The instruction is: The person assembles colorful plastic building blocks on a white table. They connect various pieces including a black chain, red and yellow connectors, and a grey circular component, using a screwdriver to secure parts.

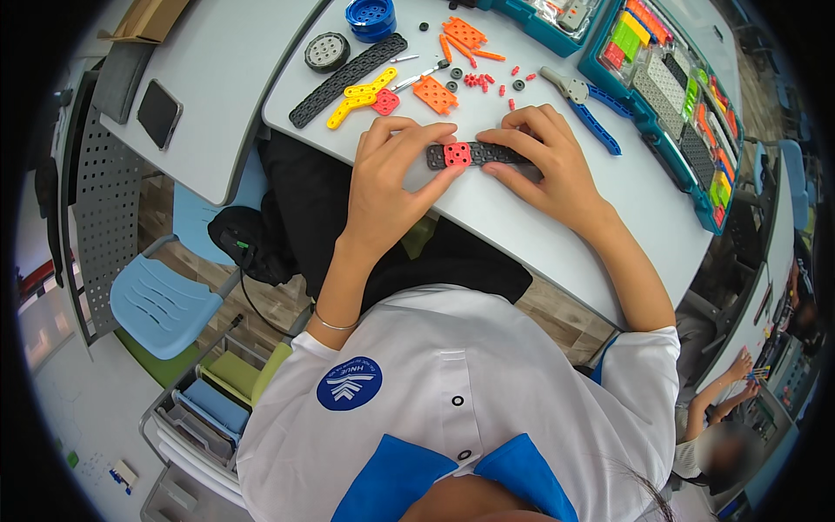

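Observation:
A black perforated plastic beam (435, 157) lies crosswise between my hands near the table's front edge. On it, close to its left end, sits a small red perforated plate (457, 154). My left hand (389, 167) pinches at this end, index finger at the far side of the red plate and thumb at the near side. My right hand (548, 161) grips the beam farther right, thumb in front and fingers behind; its right end is hidden under that hand. Beyond them lie orange perforated plates (435, 95), tiny red connector pins (474, 80) and another red plate (385, 102).
To the left are a long black beam (348, 80), a yellow angled beam (362, 97), a wheel (327, 52) and blue rims (370, 19). Blue-handled pliers (591, 109) lie right, before a teal parts case (648, 117). A phone (159, 114) rests on the neighbouring table.

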The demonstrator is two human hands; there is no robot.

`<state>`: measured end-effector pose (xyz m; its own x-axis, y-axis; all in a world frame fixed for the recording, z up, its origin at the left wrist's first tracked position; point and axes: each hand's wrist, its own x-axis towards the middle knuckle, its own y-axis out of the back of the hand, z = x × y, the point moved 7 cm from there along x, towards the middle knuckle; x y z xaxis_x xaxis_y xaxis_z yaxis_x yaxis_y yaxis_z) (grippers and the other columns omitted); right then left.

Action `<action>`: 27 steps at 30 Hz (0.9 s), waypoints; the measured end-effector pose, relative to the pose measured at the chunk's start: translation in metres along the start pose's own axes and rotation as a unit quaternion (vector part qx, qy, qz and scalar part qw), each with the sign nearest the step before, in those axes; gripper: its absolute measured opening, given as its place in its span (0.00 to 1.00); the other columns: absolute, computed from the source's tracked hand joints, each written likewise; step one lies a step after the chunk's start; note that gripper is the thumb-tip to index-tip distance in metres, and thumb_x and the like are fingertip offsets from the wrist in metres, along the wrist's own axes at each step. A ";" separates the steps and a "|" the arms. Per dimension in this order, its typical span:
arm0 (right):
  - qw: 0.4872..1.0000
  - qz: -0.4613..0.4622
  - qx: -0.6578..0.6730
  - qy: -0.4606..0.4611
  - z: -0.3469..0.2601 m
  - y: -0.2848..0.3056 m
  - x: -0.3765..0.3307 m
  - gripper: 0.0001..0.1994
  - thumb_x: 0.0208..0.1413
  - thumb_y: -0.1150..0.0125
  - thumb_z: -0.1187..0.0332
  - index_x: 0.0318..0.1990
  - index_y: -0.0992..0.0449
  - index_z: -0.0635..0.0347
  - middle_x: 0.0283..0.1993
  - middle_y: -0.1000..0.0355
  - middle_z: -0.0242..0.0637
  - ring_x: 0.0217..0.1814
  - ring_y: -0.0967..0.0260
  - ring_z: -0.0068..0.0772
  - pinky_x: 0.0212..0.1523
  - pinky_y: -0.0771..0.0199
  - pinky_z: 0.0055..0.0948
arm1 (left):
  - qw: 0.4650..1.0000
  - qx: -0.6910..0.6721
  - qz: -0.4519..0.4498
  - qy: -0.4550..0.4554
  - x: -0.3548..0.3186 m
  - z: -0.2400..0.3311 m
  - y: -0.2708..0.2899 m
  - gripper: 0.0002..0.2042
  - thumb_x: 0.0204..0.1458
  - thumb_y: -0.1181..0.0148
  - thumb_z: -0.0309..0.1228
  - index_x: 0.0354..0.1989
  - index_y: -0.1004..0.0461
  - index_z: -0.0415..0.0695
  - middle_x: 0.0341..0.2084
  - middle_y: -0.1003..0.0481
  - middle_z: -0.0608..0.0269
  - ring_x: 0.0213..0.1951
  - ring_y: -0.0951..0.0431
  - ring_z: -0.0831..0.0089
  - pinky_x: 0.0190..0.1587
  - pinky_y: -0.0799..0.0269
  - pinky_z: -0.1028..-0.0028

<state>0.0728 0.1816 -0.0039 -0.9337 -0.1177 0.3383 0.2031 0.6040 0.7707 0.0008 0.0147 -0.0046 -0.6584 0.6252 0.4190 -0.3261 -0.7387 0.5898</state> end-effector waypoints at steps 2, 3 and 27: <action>1.000 -0.002 -0.001 0.000 0.000 0.000 0.000 0.15 0.50 0.28 0.63 0.45 0.19 0.52 0.42 0.31 0.34 0.45 0.35 0.38 0.46 0.34 0.35 | 1.000 -0.002 0.000 0.001 0.000 0.000 0.000 0.20 0.43 0.25 0.29 0.48 0.19 0.44 0.35 0.18 0.69 0.42 0.26 0.68 0.49 0.31 0.68; 1.000 -0.001 -0.002 0.001 0.000 0.000 0.000 0.15 0.50 0.28 0.63 0.46 0.19 0.52 0.42 0.31 0.34 0.45 0.35 0.38 0.46 0.34 0.35 | 1.000 -0.003 -0.001 0.002 0.000 0.000 0.000 0.20 0.43 0.25 0.29 0.48 0.19 0.44 0.35 0.18 0.69 0.42 0.26 0.68 0.49 0.31 0.68; 0.992 0.081 0.006 0.093 -0.025 0.009 0.001 0.19 0.45 0.26 0.69 0.46 0.21 0.56 0.42 0.26 0.33 0.45 0.31 0.37 0.49 0.35 0.36 | 0.998 -0.033 0.049 0.003 0.005 0.008 0.018 0.17 0.45 0.26 0.25 0.46 0.19 0.41 0.41 0.19 0.60 0.42 0.21 0.68 0.43 0.26 0.70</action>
<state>0.0807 0.1672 0.0174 -0.8181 -0.1602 0.5523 0.3421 0.6364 0.6913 -0.0030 0.0068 0.0137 -0.6928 0.5485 0.4681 -0.3042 -0.8109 0.4999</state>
